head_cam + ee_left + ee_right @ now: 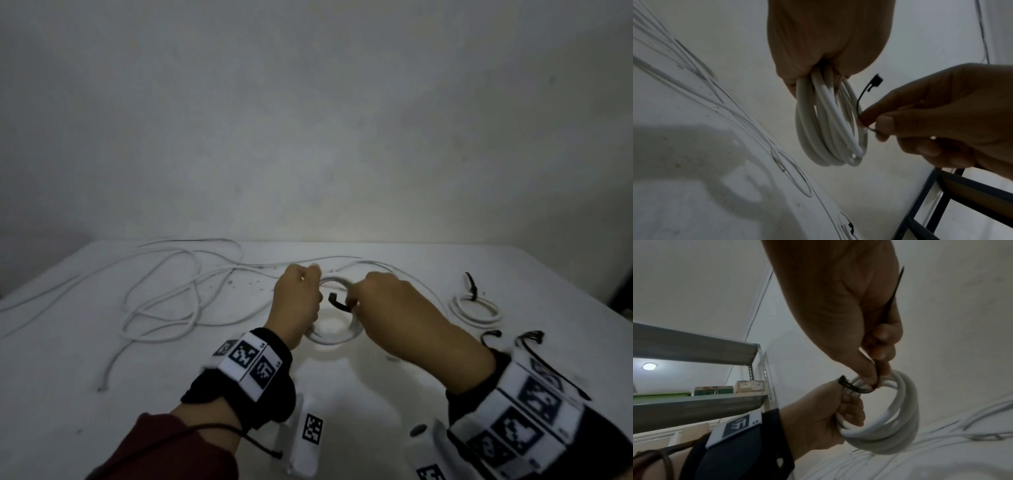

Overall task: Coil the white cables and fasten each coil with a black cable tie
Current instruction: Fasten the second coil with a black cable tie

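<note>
A white coil [334, 334] of cable is held just above the white bench [342, 383] at the lower centre of the head view. It is gripped by the left hand [297, 301], whose fingers [851, 410] are curled tightly round the bundled loops. A black cable tie [339, 303] is pinched between thumb and fingers of the right hand [387, 301] and is bent round the upper part of the coil, its square head [876, 81] sticking out free. Loose white cables [164, 294] are spread in tangled loops over the left part of the bench, well apart from the hands. At the right of the frame a finished coil [474, 308] is seen lying flat, with a black tie [471, 286] standing up from it. Spare ties [529, 337] are partly hidden behind the right wrist band. In the right wrist view, a metal shelf [694, 402] carrying boxes [750, 386] is visible at the left.
</note>
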